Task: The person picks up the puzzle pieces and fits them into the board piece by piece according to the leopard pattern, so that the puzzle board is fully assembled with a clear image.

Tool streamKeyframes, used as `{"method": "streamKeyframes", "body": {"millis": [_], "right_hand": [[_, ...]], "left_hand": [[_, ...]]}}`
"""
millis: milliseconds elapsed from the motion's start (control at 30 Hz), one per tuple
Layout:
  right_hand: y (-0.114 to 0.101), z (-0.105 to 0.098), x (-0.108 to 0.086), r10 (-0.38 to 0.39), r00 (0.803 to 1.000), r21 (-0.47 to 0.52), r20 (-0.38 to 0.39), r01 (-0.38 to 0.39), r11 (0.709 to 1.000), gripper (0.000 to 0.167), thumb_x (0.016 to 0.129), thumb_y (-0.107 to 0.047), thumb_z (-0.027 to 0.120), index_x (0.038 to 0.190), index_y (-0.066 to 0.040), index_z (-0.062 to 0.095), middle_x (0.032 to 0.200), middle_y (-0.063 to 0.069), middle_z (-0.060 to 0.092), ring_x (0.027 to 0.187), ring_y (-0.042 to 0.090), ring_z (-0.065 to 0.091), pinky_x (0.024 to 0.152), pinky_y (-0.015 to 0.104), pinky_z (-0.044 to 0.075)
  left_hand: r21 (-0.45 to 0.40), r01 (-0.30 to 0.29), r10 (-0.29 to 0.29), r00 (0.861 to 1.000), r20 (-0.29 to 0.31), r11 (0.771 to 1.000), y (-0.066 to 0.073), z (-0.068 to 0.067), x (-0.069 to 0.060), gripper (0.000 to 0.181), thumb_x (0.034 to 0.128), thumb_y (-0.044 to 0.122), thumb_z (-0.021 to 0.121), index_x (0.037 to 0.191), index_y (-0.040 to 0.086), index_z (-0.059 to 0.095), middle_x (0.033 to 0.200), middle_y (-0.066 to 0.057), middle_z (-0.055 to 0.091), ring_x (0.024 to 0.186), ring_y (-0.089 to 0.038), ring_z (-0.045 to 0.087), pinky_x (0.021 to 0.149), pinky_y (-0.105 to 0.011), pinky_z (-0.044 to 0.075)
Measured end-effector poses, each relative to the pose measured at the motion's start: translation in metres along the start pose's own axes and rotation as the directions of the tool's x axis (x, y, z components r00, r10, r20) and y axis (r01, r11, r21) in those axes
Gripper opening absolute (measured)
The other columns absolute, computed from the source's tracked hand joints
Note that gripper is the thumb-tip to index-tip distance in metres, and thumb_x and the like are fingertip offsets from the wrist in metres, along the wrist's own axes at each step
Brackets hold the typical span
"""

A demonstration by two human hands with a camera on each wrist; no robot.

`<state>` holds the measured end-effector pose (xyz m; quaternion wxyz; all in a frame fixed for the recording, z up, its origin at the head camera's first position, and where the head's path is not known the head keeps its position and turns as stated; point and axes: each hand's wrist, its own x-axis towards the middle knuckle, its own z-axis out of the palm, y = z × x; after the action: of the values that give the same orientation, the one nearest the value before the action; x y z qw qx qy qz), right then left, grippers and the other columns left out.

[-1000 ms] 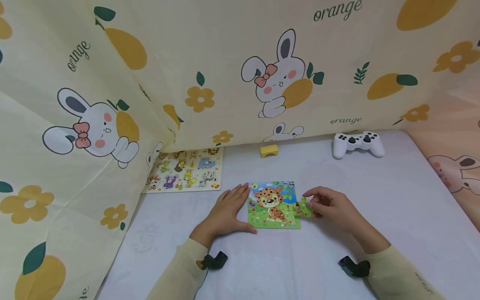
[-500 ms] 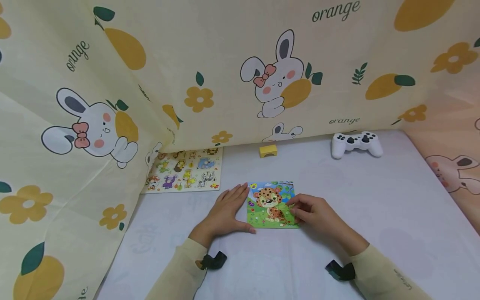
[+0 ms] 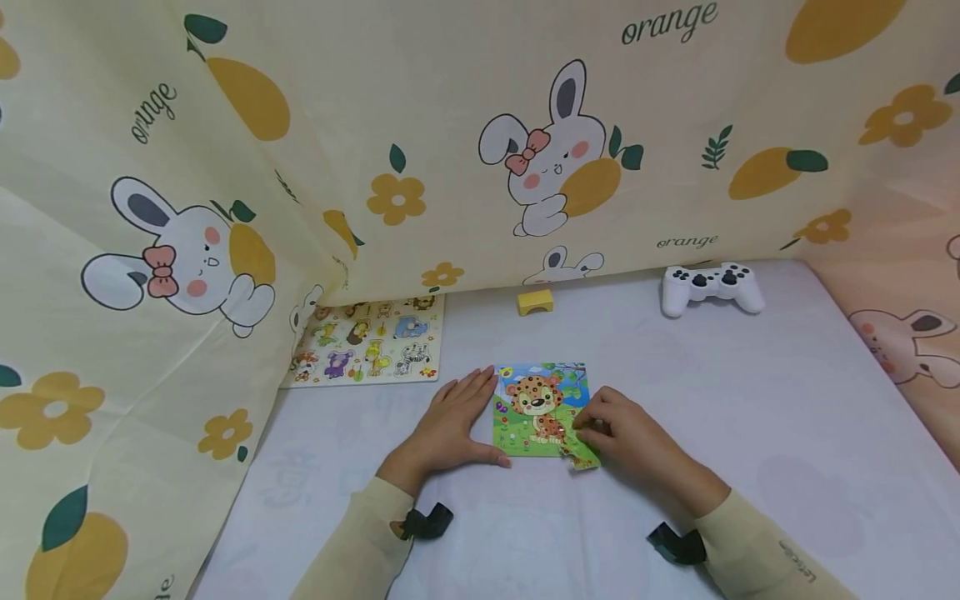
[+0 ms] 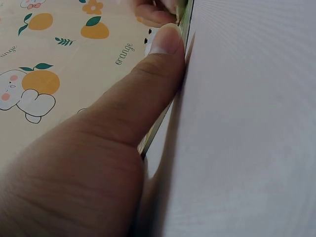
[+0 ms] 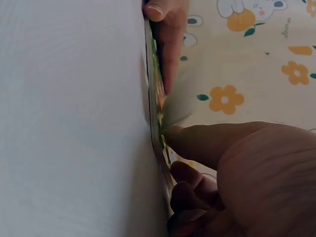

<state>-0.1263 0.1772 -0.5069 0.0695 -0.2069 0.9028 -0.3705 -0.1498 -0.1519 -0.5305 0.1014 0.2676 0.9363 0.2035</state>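
Note:
A square leopard jigsaw puzzle [image 3: 519,425] lies flat on the white tabletop in the head view. My left hand [image 3: 448,427] rests along its left side with straight fingers, the thumb near the lower left corner. Over the puzzle's lower right part, my right hand [image 3: 633,446] pinches a green puzzle piece [image 3: 583,459] between thumb and fingers. That piece is turned askew and juts past the puzzle's bottom edge. The right wrist view shows it as a blur [image 5: 178,104] standing up from the puzzle, above the right thumb [image 5: 197,143].
An animal puzzle board [image 3: 367,354] lies at the back left, partly under the hanging cloth. A yellow arched block [image 3: 536,302] stands behind the leopard puzzle. Toward the back right is a white game controller [image 3: 711,289]. Rabbit-and-orange printed cloth [image 3: 450,167] bounds the table.
My right hand has moved left with the piece, from beside the puzzle's right edge to over its lower right corner. The piece has turned askew. My left hand has stayed put.

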Motion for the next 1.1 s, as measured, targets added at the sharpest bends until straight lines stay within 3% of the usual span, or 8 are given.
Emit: {"method": "streamKeyframes", "body": {"millis": [200, 300, 400, 533, 767, 967, 1100], "right_hand": [[0.0, 0.0, -0.002, -0.002, 0.999, -0.013, 0.038, 0.002, 1.0, 0.01, 0.099, -0.015, 0.083, 0.108, -0.018, 0.08, 0.1, -0.007, 0.058, 0.088, 0.015, 0.054, 0.072, 0.031, 0.051], [-0.001, -0.003, -0.005, -0.009, 0.991, 0.014, 0.132, 0.007, 1.0, 0.024, 0.094, -0.026, 0.09, 0.114, -0.02, 0.079, 0.106, -0.007, 0.06, 0.093, 0.016, 0.056, 0.076, 0.031, 0.052], [-0.002, -0.006, -0.007, -0.029, 0.97, 0.018, 0.241, 0.025, 1.0, 0.04, 0.087, -0.031, 0.096, 0.12, -0.019, 0.077, 0.115, -0.005, 0.058, 0.101, 0.018, 0.056, 0.083, 0.031, 0.054], [-0.006, -0.009, -0.009, -0.052, 0.959, 0.049, 0.279, 0.04, 0.998, 0.038, 0.088, -0.027, 0.095, 0.118, -0.017, 0.073, 0.118, -0.003, 0.057, 0.102, 0.019, 0.055, 0.085, 0.032, 0.055], [-0.005, -0.011, -0.009, -0.048, 0.989, 0.198, 0.137, 0.02, 0.98, 0.009, 0.101, -0.015, 0.08, 0.105, -0.019, 0.074, 0.095, -0.006, 0.064, 0.087, 0.017, 0.06, 0.073, 0.029, 0.054], [-0.001, -0.01, -0.006, -0.001, 0.999, 0.209, -0.052, 0.012, 0.978, 0.012, 0.101, -0.006, 0.079, 0.107, -0.015, 0.077, 0.099, -0.006, 0.069, 0.086, 0.018, 0.061, 0.073, 0.027, 0.055], [-0.001, -0.007, -0.004, 0.004, 0.995, 0.197, -0.104, 0.016, 0.98, 0.013, 0.101, -0.003, 0.078, 0.11, -0.013, 0.079, 0.102, -0.007, 0.071, 0.086, 0.017, 0.061, 0.073, 0.027, 0.055]], "left_hand": [[0.003, 0.002, -0.002, 1.0, -0.003, 1.0, 0.0, 0.001, 0.0, 0.137, 0.0754, 0.087, 0.078, 0.176, 0.016, 0.019, 0.182, 0.005, 0.006, 0.165, -0.013, 0.0, 0.132, -0.048, 0.004], [0.009, 0.005, -0.005, 1.0, 0.002, 1.0, 0.0, 0.001, 0.001, 0.137, 0.0754, 0.089, 0.076, 0.176, 0.016, 0.018, 0.182, 0.006, 0.005, 0.165, -0.012, -0.001, 0.132, -0.047, 0.003], [0.009, 0.0, 0.0, 1.0, -0.003, 1.0, 0.0, 0.001, 0.001, 0.137, 0.0756, 0.088, 0.077, 0.176, 0.016, 0.018, 0.182, 0.006, 0.005, 0.165, -0.013, -0.001, 0.132, -0.047, 0.003], [0.01, -0.004, 0.004, 1.0, -0.006, 1.0, -0.001, 0.001, 0.001, 0.137, 0.0761, 0.087, 0.078, 0.176, 0.015, 0.018, 0.182, 0.005, 0.005, 0.165, -0.013, -0.001, 0.132, -0.047, 0.002], [0.014, -0.004, 0.004, 1.0, -0.002, 1.0, -0.002, 0.001, 0.002, 0.137, 0.0759, 0.088, 0.077, 0.176, 0.014, 0.018, 0.182, 0.006, 0.005, 0.165, -0.013, -0.001, 0.132, -0.046, 0.002], [0.014, 0.004, -0.004, 1.0, 0.003, 1.0, -0.002, 0.002, 0.002, 0.137, 0.0756, 0.089, 0.076, 0.176, 0.015, 0.018, 0.182, 0.006, 0.005, 0.165, -0.012, -0.001, 0.132, -0.047, 0.002], [0.016, 0.006, -0.006, 1.0, 0.006, 1.0, -0.002, 0.002, 0.001, 0.138, 0.0755, 0.09, 0.075, 0.176, 0.016, 0.017, 0.182, 0.007, 0.004, 0.165, -0.011, -0.002, 0.132, -0.047, 0.002]]}}
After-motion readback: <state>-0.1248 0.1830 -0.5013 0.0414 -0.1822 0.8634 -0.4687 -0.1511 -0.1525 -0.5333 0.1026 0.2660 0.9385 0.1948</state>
